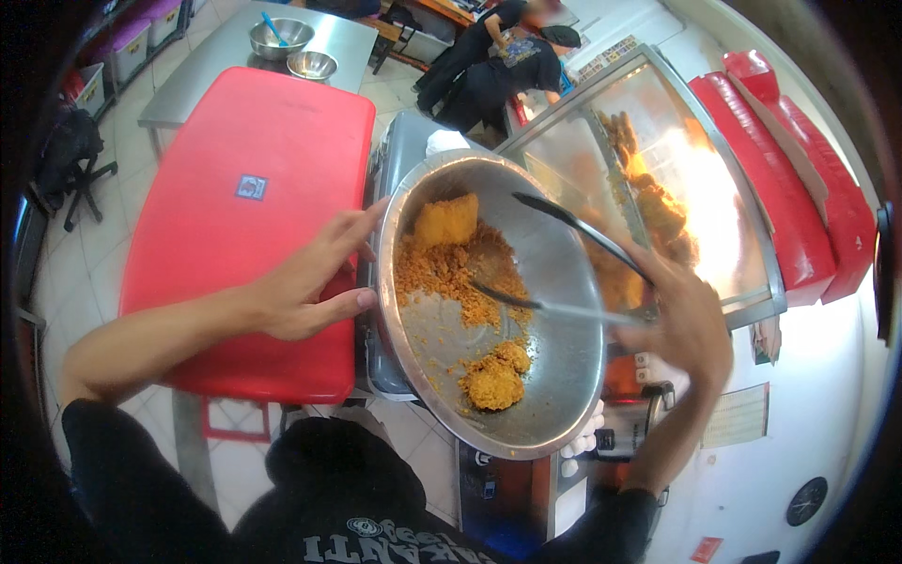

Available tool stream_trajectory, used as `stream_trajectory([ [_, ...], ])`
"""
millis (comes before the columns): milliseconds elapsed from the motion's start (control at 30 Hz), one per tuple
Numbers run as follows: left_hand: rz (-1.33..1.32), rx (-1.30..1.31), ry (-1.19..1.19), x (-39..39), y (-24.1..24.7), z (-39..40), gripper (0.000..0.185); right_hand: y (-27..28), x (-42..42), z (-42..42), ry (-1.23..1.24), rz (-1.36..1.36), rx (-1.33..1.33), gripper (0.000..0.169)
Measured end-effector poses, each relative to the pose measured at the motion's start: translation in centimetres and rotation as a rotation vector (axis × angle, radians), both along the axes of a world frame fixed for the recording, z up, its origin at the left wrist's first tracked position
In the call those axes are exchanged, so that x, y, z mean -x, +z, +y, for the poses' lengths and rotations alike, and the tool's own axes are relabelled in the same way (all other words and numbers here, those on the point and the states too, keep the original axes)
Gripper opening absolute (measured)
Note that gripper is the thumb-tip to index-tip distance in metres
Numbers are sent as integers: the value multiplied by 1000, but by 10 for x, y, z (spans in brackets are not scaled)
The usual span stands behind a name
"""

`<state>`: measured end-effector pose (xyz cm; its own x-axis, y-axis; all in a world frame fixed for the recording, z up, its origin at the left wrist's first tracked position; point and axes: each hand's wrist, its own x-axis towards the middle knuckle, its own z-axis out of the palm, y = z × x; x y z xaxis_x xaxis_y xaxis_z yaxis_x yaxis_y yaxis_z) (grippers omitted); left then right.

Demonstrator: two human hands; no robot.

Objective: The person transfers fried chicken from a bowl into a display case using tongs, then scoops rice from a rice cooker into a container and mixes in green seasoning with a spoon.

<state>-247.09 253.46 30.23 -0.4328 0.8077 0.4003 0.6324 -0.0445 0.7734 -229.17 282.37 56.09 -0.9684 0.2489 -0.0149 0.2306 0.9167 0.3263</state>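
Note:
A large metal mixing bowl (564,282) is in front of me, its mouth facing my camera. My left hand (310,275) holds it at the left rim, the fingers partly behind the edge. In my right hand (680,317) is a pair of metal tongs (588,229) with dark tips, spread apart over the bowl. One lower tip reaches the loose brown crumbs (451,268). A yellow-orange block-like piece of food (447,220) rests at the crumbs' far edge. Nearer me in the bowl lies a crumb-coated fried piece (495,381). The right hand is slightly blurred.
A red tabletop (282,155) lies to the left, with a steel table (204,63) behind carrying two metal bowls (282,39). On the right, a lit glass display case (676,183) holds fried food. Two people (493,63) in dark clothes stand beyond it.

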Motion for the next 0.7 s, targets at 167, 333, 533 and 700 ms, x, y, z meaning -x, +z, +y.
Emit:
stream_trajectory([
  [167,33,-19,-15,2,-1,0,87,-12,78,2,83,-181,-103,83],
  [333,-16,-59,-65,0,-3,2,85,-17,85,-5,181,-229,-166,76],
  [533,-68,-84,-85,-1,-7,1,82,-11,54,-7,177,-111,-113,72],
  [700,-47,-73,-95,1,-4,2,80,10,-1,-12,105,-75,-27,63],
])
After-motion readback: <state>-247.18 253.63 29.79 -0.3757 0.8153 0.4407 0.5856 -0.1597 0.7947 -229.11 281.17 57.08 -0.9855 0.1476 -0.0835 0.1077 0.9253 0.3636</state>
